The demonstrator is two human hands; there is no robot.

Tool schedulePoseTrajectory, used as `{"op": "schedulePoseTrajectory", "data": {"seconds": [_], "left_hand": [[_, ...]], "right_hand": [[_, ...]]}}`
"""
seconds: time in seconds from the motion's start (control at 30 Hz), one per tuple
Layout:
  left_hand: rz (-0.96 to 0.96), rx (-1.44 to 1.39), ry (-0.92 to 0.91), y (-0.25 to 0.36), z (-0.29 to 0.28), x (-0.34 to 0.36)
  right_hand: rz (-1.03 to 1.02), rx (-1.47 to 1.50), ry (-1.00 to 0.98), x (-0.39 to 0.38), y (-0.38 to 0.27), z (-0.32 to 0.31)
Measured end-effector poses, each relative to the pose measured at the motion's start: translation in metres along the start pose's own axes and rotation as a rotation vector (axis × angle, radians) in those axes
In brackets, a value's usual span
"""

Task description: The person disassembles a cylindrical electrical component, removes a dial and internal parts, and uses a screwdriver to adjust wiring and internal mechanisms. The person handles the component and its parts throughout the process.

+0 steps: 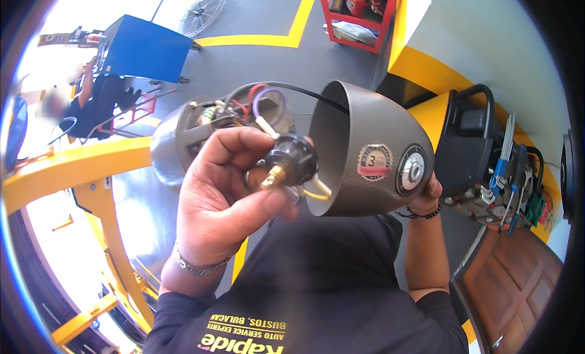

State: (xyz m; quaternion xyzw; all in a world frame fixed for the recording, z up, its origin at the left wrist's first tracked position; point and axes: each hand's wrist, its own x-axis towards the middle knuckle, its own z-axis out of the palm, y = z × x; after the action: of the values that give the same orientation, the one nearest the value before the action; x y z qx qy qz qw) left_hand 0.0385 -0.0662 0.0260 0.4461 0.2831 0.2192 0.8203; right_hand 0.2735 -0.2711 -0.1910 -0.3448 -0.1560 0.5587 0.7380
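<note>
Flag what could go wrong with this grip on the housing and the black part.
1. The right hand cradles the grey cup-shaped housing only from beneath, away from any surface; it could slip and fall.
2. The left hand pinches the black part with a brass tip, tied by thin wires to the other grey housing half; a tug may strain them.
3. The black cable crosses the cup's rim and could get pinched.

Right hand (430, 192) mostly hidden behind grey housing (372, 146) (fingers only visible).

Round red-silver sticker (375, 162) on grey housing (365, 128)
</note>
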Motion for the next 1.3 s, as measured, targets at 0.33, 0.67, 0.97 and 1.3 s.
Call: {"op": "schedulePoseTrajectory", "data": {"seconds": [0.33, 0.67, 0.97, 1.3], "left_hand": [[0.0, -0.093, 0.101, 0.012, -0.023, -0.008], [0.025, -0.015, 0.092, 0.013, -0.042, 0.004], [0.065, -0.143, 0.103, 0.02, -0.047, 0.0], [0.433, 0.277, 0.084, 0.02, -0.066, -0.03]], "right_hand": [[-0.053, 0.425, -0.134, -0.006, 0.017, -0.037], [-0.033, 0.425, -0.084, -0.012, 0.022, -0.064], [-0.044, 0.455, -0.097, -0.004, 0.021, -0.058], [-0.043, 0.483, -0.149, 0.019, 0.029, -0.051]]}}
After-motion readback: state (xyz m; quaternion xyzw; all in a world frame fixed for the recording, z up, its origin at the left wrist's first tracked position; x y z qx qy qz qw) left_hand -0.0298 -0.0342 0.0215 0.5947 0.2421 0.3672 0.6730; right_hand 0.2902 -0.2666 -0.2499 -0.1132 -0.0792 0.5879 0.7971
